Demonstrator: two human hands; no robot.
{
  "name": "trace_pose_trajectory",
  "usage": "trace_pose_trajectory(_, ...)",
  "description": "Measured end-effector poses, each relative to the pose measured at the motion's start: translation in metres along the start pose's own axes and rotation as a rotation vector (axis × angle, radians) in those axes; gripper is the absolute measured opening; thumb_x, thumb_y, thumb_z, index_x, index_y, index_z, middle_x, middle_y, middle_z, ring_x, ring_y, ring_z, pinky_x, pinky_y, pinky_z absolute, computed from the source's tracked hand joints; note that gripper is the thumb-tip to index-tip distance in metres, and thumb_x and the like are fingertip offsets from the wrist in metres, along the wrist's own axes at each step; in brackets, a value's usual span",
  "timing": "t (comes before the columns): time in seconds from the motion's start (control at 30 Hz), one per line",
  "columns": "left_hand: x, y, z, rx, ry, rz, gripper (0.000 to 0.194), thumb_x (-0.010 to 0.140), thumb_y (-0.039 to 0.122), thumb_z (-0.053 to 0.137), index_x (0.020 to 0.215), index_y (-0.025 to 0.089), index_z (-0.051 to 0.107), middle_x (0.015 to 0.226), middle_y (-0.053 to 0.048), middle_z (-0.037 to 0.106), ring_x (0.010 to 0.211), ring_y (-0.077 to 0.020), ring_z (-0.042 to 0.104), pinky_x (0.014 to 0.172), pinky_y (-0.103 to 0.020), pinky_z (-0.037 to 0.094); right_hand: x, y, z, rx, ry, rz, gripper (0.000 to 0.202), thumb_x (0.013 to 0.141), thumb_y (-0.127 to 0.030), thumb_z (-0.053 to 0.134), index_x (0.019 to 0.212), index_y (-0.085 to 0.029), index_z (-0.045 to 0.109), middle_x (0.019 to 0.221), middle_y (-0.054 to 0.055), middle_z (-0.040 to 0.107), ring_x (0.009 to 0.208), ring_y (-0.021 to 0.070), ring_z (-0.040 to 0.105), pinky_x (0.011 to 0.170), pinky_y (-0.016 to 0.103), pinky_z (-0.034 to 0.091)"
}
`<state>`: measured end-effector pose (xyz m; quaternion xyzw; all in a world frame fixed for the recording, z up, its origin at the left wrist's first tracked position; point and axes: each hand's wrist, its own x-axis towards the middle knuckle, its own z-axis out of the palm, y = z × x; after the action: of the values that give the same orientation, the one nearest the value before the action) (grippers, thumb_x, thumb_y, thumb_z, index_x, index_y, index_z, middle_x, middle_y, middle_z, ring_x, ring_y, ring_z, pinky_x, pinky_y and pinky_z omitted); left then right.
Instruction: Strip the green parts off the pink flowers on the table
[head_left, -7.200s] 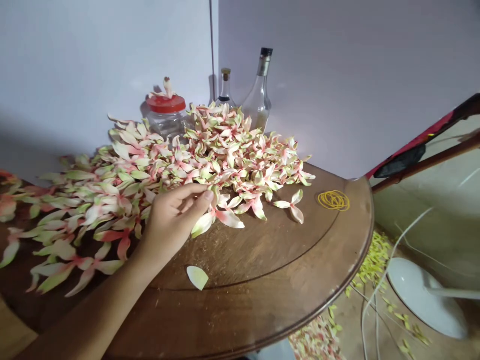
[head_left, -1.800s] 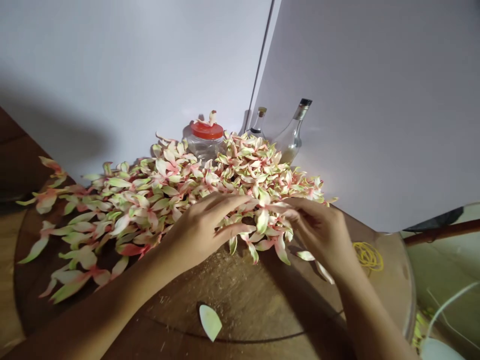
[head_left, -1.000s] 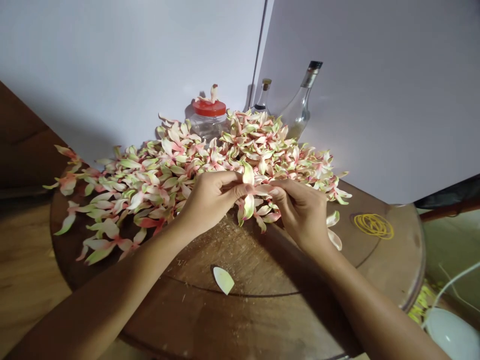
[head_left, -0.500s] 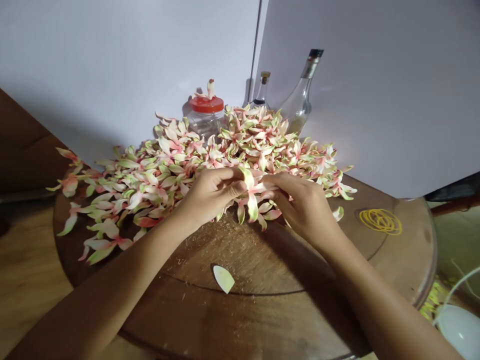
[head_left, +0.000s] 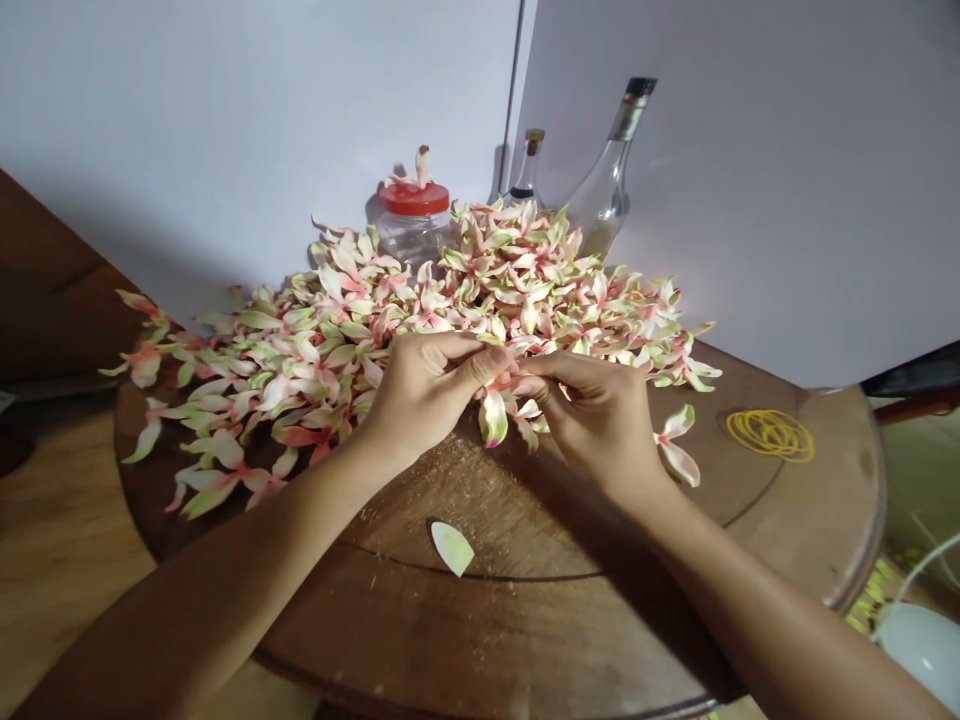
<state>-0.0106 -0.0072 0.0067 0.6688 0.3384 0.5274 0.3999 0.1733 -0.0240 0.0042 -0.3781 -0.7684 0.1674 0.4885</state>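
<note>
Both my hands meet in front of a heap of artificial-looking flowers (head_left: 330, 330), white and pink with green-tipped petals. My left hand (head_left: 435, 395) pinches one flower (head_left: 493, 415) between thumb and forefinger. On its other side, my right hand (head_left: 596, 410) has its fingertips closed on the same flower, near the pink centre. Its petals hang below my fingers; the part between the fingertips is mostly hidden. A single pale green-white petal piece (head_left: 452, 549) lies flat on the wooden table nearer to me.
The round wooden table (head_left: 600, 640) stands against pale panels. Behind the heap are a red-lidded jar (head_left: 415, 200) with a flower on top, a corked bottle (head_left: 529, 170) and a taller clear bottle (head_left: 611, 180). A coil of yellow bands (head_left: 771, 435) lies at right.
The held flower has turned and sits slightly differently between my fingers, with its upper green petal now out of sight. My view has shifted a little, and more of a flower beside my right wrist shows.
</note>
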Motion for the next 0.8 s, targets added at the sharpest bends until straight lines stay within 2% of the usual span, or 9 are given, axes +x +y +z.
trace_pose_trajectory(0.1,0.003,0.000,-0.002,0.028,0.021,0.020,0.038,0.086,0.051,0.071,0.076,0.015,0.075,0.069,-0.004,0.068,0.066,-0.0143,0.061,0.056,-0.024,0.045,0.001,0.002,0.001,0.023,-0.044,0.040,0.009,0.092,-0.022,0.069,0.096,-0.022,0.077,0.092,0.001,0.079,0.081,0.0166,0.074,0.074,0.027,0.055)
trace_pose_trajectory(0.23,0.007,-0.003,-0.008,0.044,0.020,0.051,0.038,0.086,0.054,0.070,0.080,0.017,0.073,0.058,0.001,0.054,0.055,-0.0114,0.050,0.048,-0.023,0.036,0.005,0.006,-0.004,-0.083,-0.073,0.021,0.018,0.092,-0.030,0.070,0.108,-0.021,0.074,0.099,0.004,0.077,0.083,0.0177,0.071,0.073,0.029,0.053)
trace_pose_trajectory(0.3,0.007,-0.003,-0.010,0.055,0.015,0.071,0.038,0.087,0.054,0.069,0.076,0.017,0.069,0.055,0.004,0.045,0.050,-0.0094,0.041,0.045,-0.023,0.029,0.007,0.006,-0.007,-0.166,-0.081,-0.007,0.020,0.094,-0.028,0.067,0.111,-0.019,0.071,0.096,0.006,0.076,0.079,0.0176,0.069,0.070,0.029,0.051)
trace_pose_trajectory(0.37,0.006,-0.001,-0.009,0.085,0.005,0.097,0.040,0.087,0.053,0.069,0.070,0.017,0.067,0.056,0.004,0.043,0.051,-0.0091,0.038,0.046,-0.023,0.029,0.008,0.006,-0.009,-0.237,-0.107,-0.036,0.021,0.095,-0.021,0.063,0.115,-0.017,0.068,0.096,0.007,0.075,0.079,0.0180,0.068,0.069,0.029,0.051)
trace_pose_trajectory(0.47,0.004,0.003,-0.005,0.122,-0.019,0.151,0.039,0.090,0.047,0.068,0.066,0.016,0.067,0.059,0.002,0.051,0.057,-0.0100,0.046,0.051,-0.023,0.035,0.006,0.002,-0.009,-0.280,-0.197,-0.091,0.017,0.095,-0.013,0.055,0.108,-0.016,0.066,0.093,0.007,0.073,0.075,0.0162,0.066,0.065,0.026,0.048)
trace_pose_trajectory(0.57,0.001,0.006,-0.001,0.124,-0.013,0.185,0.037,0.089,0.043,0.070,0.065,0.015,0.069,0.062,0.000,0.058,0.061,-0.0104,0.052,0.055,-0.021,0.041,0.004,-0.001,-0.007,-0.296,-0.259,-0.118,0.012,0.097,-0.013,0.050,0.093,-0.016,0.061,0.078,0.004,0.067,0.062,0.0122,0.059,0.057,0.023,0.042)
trace_pose_trajectory(0.67,-0.003,0.007,0.004,0.113,0.010,0.138,0.038,0.086,0.045,0.072,0.064,0.014,0.070,0.062,-0.001,0.062,0.061,-0.0108,0.056,0.055,-0.020,0.046,0.003,-0.003,-0.006,-0.335,-0.259,-0.109,0.015,0.099,-0.016,0.049,0.088,-0.016,0.059,0.071,0.002,0.062,0.055,0.0104,0.053,0.052,0.023,0.037)
trace_pose_trajectory(0.8,-0.007,0.005,0.009,0.012,0.029,0.027,0.033,0.085,0.046,0.073,0.075,0.014,0.076,0.070,-0.004,0.070,0.068,-0.0147,0.065,0.062,-0.024,0.057,0.003,-0.003,-0.005,-0.287,-0.239,-0.131,0.019,0.099,-0.012,0.047,0.086,-0.017,0.060,0.071,0.002,0.063,0.058,0.0105,0.056,0.055,0.022,0.040)
